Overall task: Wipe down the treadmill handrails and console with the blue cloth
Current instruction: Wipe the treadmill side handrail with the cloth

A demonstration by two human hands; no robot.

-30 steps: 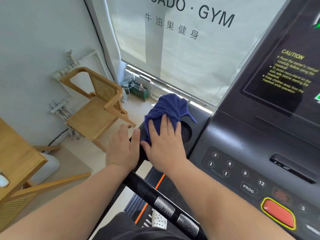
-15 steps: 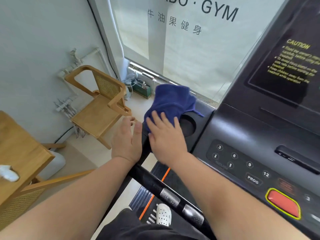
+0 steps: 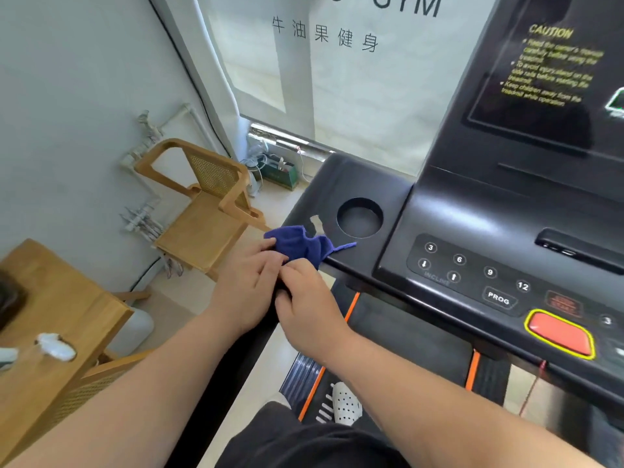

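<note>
At the left front corner of the treadmill console [image 3: 472, 224], seen from the head camera, both hands meet over the blue cloth [image 3: 300, 246]. That cloth is a deep, slightly purplish blue, bunched into a crumpled wad with soft folds, and one thin pointed corner sticks out to the right over the console's edge, just below the round cup holder [image 3: 359, 217]. Its nearer part is hidden under the fingers. The left hand [image 3: 246, 285] lies curled on the cloth's left side, fingertips pressed into the fabric. The right hand [image 3: 310, 312] is closed in a loose fist, pinching the cloth's lower edge with thumb and fingers, and sits touching the left hand. Beneath them the black handrail [image 3: 233, 366] runs down toward the viewer; whether either hand also grips it cannot be told. Further right on the console are numbered buttons and a red button [image 3: 559, 334] with a yellow rim. A wooden chair [image 3: 206, 211] stands by the wall at left.
</note>
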